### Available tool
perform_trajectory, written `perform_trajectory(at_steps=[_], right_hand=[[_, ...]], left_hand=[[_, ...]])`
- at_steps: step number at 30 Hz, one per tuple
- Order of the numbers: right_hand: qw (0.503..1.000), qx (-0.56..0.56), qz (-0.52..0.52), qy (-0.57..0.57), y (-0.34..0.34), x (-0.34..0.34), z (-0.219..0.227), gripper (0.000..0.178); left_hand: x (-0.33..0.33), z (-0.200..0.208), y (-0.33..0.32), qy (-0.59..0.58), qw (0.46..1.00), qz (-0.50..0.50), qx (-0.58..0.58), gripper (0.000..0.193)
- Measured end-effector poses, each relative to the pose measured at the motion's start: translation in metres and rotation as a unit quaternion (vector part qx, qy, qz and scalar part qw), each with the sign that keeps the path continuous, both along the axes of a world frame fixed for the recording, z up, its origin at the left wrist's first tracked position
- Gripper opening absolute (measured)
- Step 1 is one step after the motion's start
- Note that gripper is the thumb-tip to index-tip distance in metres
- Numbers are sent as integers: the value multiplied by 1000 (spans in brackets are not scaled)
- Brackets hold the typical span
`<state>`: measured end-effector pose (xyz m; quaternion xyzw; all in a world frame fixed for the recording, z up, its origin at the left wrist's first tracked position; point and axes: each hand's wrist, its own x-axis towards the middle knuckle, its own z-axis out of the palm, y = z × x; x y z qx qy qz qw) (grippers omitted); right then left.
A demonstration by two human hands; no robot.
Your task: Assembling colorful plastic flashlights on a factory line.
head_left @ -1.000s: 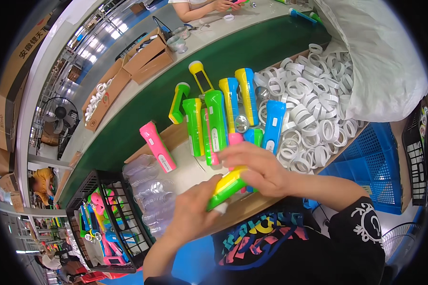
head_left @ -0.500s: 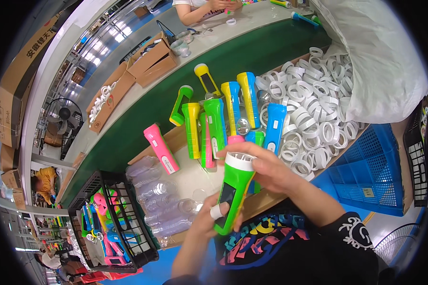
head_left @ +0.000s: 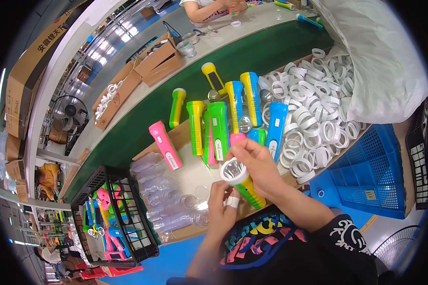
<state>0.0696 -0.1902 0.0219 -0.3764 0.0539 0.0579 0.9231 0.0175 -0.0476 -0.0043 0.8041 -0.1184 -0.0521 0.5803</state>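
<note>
Close in front of my body, I hold a green-and-yellow flashlight (head_left: pixel 253 194) tilted, its lens end up toward me. A white ring (head_left: pixel 236 179) sits around its head, with the shiny reflector inside. My right hand (head_left: pixel 264 166) is wrapped around the upper body, thumb and forefinger at the ring. My left hand (head_left: pixel 222 204) has its fingers closed against the other side of the head; a white band circles one finger. Just beyond lie several flashlights, among them a green one (head_left: pixel 218 123), a blue one (head_left: pixel 276 128) and a pink one (head_left: pixel 165 145).
Loose white rings (head_left: pixel 314 109) are heaped at the right, beside a white sack (head_left: pixel 385 61). Stacked clear discs (head_left: pixel 164 194) lie at the left. A black crate (head_left: pixel 142 232) holds more flashlights. Behind runs a green belt (head_left: pixel 128 147); a co-worker (head_left: pixel 207 10) sits across it.
The flashlight in my hands has turned from showing its green side and dark panel to showing its lens end. My left hand has shifted up to its head. A belt flashlight now shows its yellow side.
</note>
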Motion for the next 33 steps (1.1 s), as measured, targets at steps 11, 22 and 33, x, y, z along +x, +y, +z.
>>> perform_trajectory(at_steps=[11,22,33], right_hand=[[991,51,127,-9,-17,9,2,31],[987,91,108,-78,-20,15,-6,43],[991,-47,100,-72,-20,22,-5,29]], left_hand=[[9,15,-3,352,783,-114,-500,59],[-2,18,-4,271,934,-8,-234,71],[7,16,3,366,893,-89,-246,53]])
